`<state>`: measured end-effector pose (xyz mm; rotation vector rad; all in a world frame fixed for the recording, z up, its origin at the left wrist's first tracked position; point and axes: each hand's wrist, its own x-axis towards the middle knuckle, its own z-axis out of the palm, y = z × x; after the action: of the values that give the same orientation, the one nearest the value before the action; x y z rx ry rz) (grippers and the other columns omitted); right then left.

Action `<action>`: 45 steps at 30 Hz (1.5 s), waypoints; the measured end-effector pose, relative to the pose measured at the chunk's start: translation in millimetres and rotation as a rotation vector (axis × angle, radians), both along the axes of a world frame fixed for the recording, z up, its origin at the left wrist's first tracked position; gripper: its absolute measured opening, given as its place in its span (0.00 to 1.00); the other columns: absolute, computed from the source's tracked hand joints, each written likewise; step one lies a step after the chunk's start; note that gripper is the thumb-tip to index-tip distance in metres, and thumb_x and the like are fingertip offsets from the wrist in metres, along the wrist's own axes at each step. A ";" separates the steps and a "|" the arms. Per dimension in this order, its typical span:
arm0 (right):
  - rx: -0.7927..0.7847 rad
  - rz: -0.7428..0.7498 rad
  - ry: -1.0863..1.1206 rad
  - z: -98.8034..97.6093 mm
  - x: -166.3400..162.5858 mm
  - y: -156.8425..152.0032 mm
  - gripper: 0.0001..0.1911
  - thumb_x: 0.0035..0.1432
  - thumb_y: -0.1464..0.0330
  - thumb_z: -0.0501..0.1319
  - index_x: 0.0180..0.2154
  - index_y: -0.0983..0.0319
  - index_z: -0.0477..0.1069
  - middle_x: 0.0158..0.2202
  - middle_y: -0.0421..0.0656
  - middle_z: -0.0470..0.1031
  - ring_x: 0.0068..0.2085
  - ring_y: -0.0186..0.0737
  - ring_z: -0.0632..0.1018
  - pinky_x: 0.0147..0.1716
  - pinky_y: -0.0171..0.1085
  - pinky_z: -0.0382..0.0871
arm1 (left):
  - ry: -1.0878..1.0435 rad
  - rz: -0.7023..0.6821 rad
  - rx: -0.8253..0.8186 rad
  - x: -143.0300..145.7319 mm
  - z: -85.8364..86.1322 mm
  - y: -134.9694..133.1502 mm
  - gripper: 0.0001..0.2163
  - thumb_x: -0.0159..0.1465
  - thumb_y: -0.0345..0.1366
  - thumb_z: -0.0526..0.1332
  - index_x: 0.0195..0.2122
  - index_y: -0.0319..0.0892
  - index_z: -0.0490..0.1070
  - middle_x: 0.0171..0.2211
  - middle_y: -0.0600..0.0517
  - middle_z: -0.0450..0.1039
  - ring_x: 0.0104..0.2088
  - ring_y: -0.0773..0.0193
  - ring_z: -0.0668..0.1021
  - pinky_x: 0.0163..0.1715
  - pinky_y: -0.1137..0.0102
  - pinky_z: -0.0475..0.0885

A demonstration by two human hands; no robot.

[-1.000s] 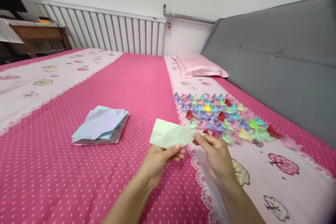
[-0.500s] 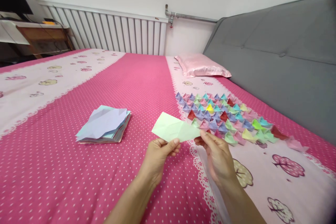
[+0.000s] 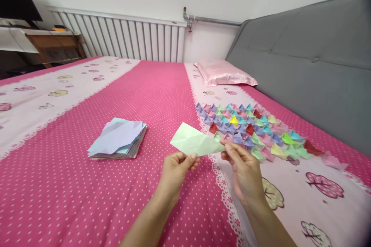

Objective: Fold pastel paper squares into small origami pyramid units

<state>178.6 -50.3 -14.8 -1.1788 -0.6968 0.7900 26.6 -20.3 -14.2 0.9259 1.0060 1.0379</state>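
Both hands hold a pale green folded paper [image 3: 194, 142] above the pink bed. My left hand [image 3: 176, 171] pinches its near edge with thumb and fingers. At the paper's right tip, my right hand [image 3: 243, 170] grips it with closed fingers. To the right of the paper, several small folded paper shapes [image 3: 249, 129] in many colours lie in rows on the sheet. A stack of coloured paper sheets [image 3: 118, 139] rests on the bed, left of my hands.
The bed has a pink dotted sheet [image 3: 87, 185] with pale patterned bands. A pink pillow [image 3: 224, 73] lies at the head, by a grey padded headboard [image 3: 313, 61]. A white radiator [image 3: 121, 34] and a wooden desk [image 3: 49, 44] stand behind.
The green paper has narrowed at its right end into a point as my right hand folded it. The view has shifted slightly left and up.
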 end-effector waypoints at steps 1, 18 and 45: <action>0.010 0.022 -0.011 2.2 1.4 -0.4 0.14 0.49 0.60 0.65 0.37 0.59 0.75 0.36 0.43 0.77 0.37 0.39 0.74 0.38 0.38 0.67 | 0.043 -0.004 0.024 -0.8 -0.4 0.9 0.12 0.47 0.41 0.69 0.20 0.35 0.75 0.20 0.49 0.74 0.21 0.69 0.71 0.25 0.75 0.63; -0.168 0.502 -0.009 12.3 6.8 -4.9 0.15 0.43 0.61 0.70 0.33 0.62 0.75 0.31 0.44 0.80 0.33 0.40 0.79 0.38 0.38 0.71 | 0.203 -0.097 0.122 -2.8 6.5 3.8 0.07 0.45 0.36 0.64 0.20 0.37 0.70 0.17 0.55 0.68 0.18 0.71 0.66 0.21 0.75 0.59; -0.135 0.504 0.021 1.6 -7.4 -3.3 0.16 0.47 0.60 0.67 0.36 0.62 0.73 0.34 0.46 0.80 0.36 0.43 0.79 0.42 0.42 0.69 | -0.123 -0.209 -0.124 -3.5 11.0 -4.4 0.12 0.54 0.41 0.65 0.23 0.36 0.69 0.17 0.52 0.74 0.12 0.75 0.70 0.12 0.81 0.61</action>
<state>171.2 -53.6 -13.2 -1.1251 -0.9522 1.2849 23.1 -24.7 -3.2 0.8354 0.8423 0.8376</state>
